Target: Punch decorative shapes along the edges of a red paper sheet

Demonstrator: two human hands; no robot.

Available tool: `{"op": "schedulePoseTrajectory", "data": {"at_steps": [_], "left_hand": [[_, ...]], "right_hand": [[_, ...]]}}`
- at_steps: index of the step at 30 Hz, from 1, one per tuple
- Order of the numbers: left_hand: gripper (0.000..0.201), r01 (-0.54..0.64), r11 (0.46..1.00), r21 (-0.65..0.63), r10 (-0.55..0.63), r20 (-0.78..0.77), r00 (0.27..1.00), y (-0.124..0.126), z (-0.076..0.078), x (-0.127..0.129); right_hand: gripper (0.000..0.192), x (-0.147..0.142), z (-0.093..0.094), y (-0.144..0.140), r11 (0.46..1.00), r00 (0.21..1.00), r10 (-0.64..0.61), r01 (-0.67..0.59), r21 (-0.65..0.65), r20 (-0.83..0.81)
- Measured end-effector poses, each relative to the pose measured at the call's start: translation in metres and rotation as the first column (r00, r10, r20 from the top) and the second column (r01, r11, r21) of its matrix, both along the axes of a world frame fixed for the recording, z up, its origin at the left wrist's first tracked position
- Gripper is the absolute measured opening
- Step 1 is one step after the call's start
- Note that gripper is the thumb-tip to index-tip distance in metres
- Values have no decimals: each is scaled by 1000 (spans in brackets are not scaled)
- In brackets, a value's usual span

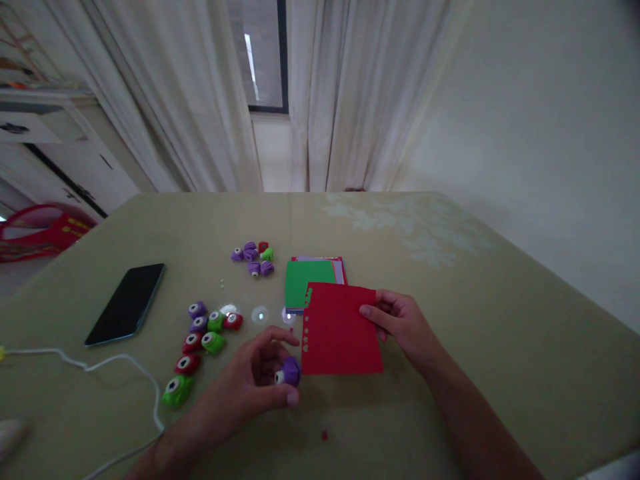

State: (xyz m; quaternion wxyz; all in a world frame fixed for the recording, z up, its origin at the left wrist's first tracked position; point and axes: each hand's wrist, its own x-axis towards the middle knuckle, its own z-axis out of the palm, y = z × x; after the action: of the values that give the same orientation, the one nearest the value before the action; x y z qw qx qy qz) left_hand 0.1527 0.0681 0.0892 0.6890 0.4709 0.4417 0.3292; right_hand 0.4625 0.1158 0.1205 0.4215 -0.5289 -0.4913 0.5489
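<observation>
My right hand (400, 323) pinches the upper right edge of a red sheet of paper (343, 333), thumb on top. Small cut-out shapes run down the sheet's left edge. In my left hand (255, 377) sits a small purple and white craft punch (290, 372), held between thumb and curled fingers beside that punched edge. Whether the punch touches the paper I cannot tell. Behind the red sheet lies a stack of coloured paper with a green sheet (307, 277) on top, partly covered. A tiny red scrap (325, 436) rests on the table below the sheet.
Several red, green and purple punches (193, 343) lie left of my left hand, and another group (253, 257) farther back. A dark tablet (127, 303) and a white cable (115, 357) are at the left of the table (475, 320). Curtains (340, 100) hang behind it.
</observation>
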Motion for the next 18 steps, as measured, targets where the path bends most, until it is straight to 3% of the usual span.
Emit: {"op": "schedulePoseTrajectory", "data": {"at_steps": [4,6,11,18], "left_hand": [[46,-107,994,-17,107,-9,994,2,3,1],[52,-137,989,-58,136,-9,991,2,8,2],[55,-148,982,-113,148,-9,989,-1,17,2],[52,-121,990,-69,116,-65,991,-2,21,1]], "right_hand": [[43,-2,0,1,1000,1000,1,-1,12,7],[44,-2,-1,2,1000,1000,-7,7,14,9],[44,-2,-3,2,999,999,-25,25,28,20],[43,-3,-1,1,999,999,-42,41,30,28]]}}
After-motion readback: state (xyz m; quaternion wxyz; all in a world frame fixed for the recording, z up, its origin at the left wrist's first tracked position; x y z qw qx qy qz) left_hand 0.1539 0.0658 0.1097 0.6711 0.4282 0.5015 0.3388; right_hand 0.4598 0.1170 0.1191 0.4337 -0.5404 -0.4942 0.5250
